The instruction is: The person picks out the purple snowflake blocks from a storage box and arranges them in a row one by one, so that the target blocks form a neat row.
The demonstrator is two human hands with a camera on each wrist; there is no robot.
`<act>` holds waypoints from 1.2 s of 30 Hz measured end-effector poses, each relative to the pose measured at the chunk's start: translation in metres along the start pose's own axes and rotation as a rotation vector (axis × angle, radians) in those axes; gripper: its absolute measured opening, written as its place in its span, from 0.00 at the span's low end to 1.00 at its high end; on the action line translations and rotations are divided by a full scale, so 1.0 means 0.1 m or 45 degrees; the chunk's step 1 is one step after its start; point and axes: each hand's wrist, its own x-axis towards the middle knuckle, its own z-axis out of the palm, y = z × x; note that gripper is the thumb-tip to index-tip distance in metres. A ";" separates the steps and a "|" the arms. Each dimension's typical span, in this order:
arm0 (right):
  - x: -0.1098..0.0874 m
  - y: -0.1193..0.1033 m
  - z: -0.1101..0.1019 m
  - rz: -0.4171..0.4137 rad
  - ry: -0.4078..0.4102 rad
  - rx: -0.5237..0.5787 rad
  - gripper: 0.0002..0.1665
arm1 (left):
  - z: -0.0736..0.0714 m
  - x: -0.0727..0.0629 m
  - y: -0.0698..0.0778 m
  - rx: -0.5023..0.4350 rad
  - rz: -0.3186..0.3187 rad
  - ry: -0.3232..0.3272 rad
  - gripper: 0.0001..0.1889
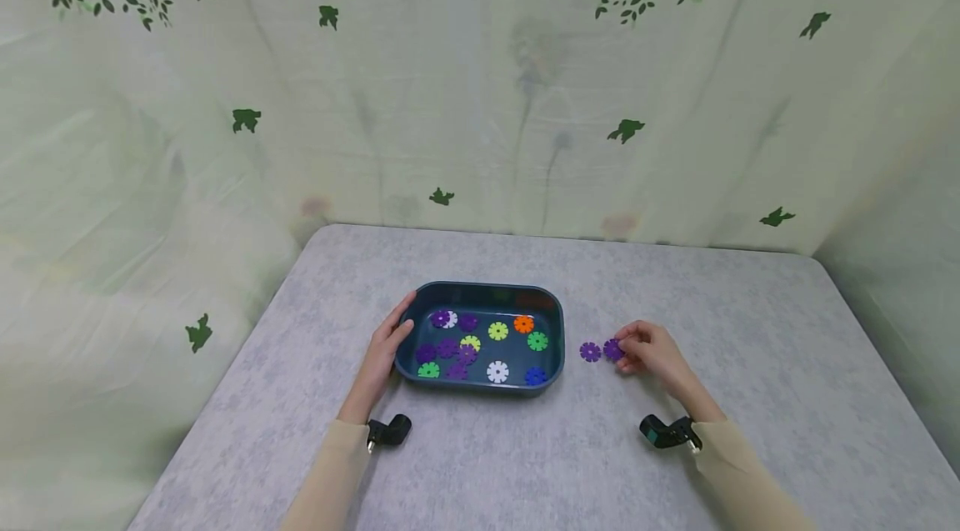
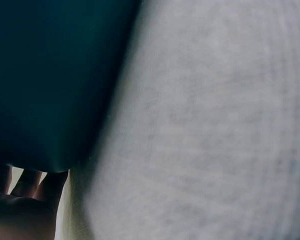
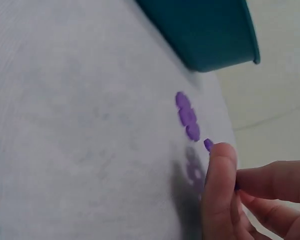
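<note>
A dark teal tray (image 1: 480, 388) holds flower-shaped plastic discs in several colours. My left hand (image 1: 385, 350) holds the tray's left side, thumb at the rim and fingers along the outer wall; in the left wrist view the fingertips are hidden behind the tray (image 2: 44, 80). To the right of the tray, my right hand (image 1: 651, 350) pinches a purple flower disc (image 1: 612, 349) between thumb and fingers. Only a small edge of that disc shows past the fingers in the right wrist view. Another purple flower disc (image 1: 590, 352) lies on the table just left of it.
Inside the tray, purple discs (image 1: 447, 348) cluster at the left, with a white disc (image 1: 497, 372), an orange disc (image 1: 523, 323) and a blue disc (image 1: 536, 377) among others. The grey table (image 1: 510, 464) meets a leaf-printed curtain (image 1: 480, 97) at the back.
</note>
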 end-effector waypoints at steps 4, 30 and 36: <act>-0.02 0.07 0.01 0.017 0.045 -0.117 0.09 | 0.00 0.00 0.00 -0.001 0.006 0.001 0.26; 0.18 -0.65 0.87 -0.229 -0.171 0.059 0.15 | -0.06 0.09 -0.31 -0.004 0.044 0.033 0.25; 0.26 -0.70 1.32 -0.255 -0.339 0.102 0.14 | -0.05 0.08 -0.29 -0.006 0.043 0.041 0.25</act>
